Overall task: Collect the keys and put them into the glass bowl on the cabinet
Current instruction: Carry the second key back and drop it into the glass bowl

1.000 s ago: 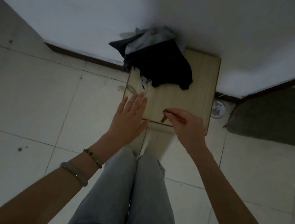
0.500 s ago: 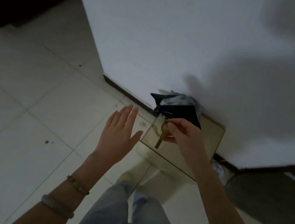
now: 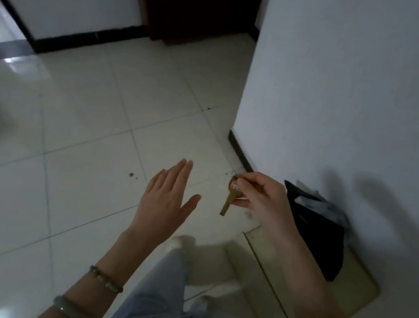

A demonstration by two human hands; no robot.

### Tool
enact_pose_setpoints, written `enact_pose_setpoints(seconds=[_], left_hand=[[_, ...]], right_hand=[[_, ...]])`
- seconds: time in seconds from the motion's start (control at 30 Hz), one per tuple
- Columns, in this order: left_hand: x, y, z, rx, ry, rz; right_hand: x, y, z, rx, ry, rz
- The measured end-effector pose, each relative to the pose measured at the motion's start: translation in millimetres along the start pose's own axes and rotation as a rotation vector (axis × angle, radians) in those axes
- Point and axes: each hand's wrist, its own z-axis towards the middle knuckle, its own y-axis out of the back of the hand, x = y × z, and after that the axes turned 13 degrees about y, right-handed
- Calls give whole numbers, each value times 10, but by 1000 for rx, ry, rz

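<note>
The right hand [image 3: 260, 198] pinches a small brass-coloured metal key [image 3: 228, 202] by its head, between thumb and forefinger, so that the blade hangs down and slightly left in the air above the pale tiled floor [image 3: 81, 137]. A bit of red or pink shows at the top of the key, perhaps a tag or cover, but it is too small and blurred to make out. The left hand [image 3: 165, 201] is empty, held flat with the fingers together and extended, just beside the key without touching it.

Judging by this, at least one key has been collected and is in the grasp; whether more keys hang from the same ring cannot be told. The glass bowl and the cabinet named in the task are not in view, so the carrying and the drop into the bowl are left to do. A low light-wood counter [image 3: 355, 277] stands against the white wall [image 3: 351, 99] at the right, with a heap of black and grey cloth [image 3: 313, 226] on it; no other keys can be seen on it.

No brand, label or readable writing shows anywhere; the dim light and blur would hide any small print on the key.
</note>
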Motion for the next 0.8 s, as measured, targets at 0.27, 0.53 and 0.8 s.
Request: enact_pose_setpoints(seconds=[0.27, 0.53, 0.8], left_hand=[[550, 111, 592, -37, 168, 11], [1259, 252, 1852, -32, 196, 21], [1824, 451, 3216, -10, 113, 28]], right_hand=[[-42, -590, 928, 161, -24, 9], [-131, -1259, 2313, 209, -52, -2], [-168, -1736, 3598, 136, -47, 2]])
